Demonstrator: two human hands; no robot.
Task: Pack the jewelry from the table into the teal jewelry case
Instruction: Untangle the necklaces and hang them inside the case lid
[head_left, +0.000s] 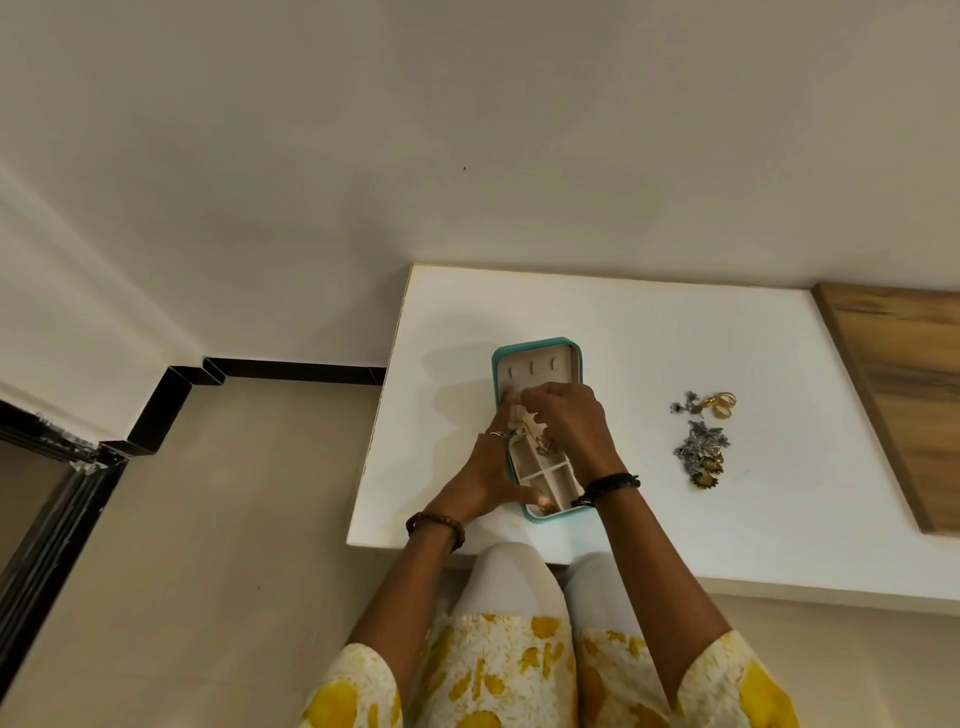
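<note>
The teal jewelry case (538, 343) lies open on the white table (649, 332), its cream lid towards the wall and its divided tray towards me. My left hand (488, 467) rests along the case's left side with its fingers straight and the thumb on the front compartments. My right hand (566, 421) hovers over the middle of the case, fingers curled, pinching what looks like a thin chain. A silver piece (543, 446) lies in the tray under it. On the table to the right lie gold rings (722, 404) and a pile of silver jewelry (700, 453).
A wooden panel (904, 395) borders the table on the right. The table's left edge (382, 415) drops to a beige floor, and a plain wall stands behind it. My knees sit under the front edge.
</note>
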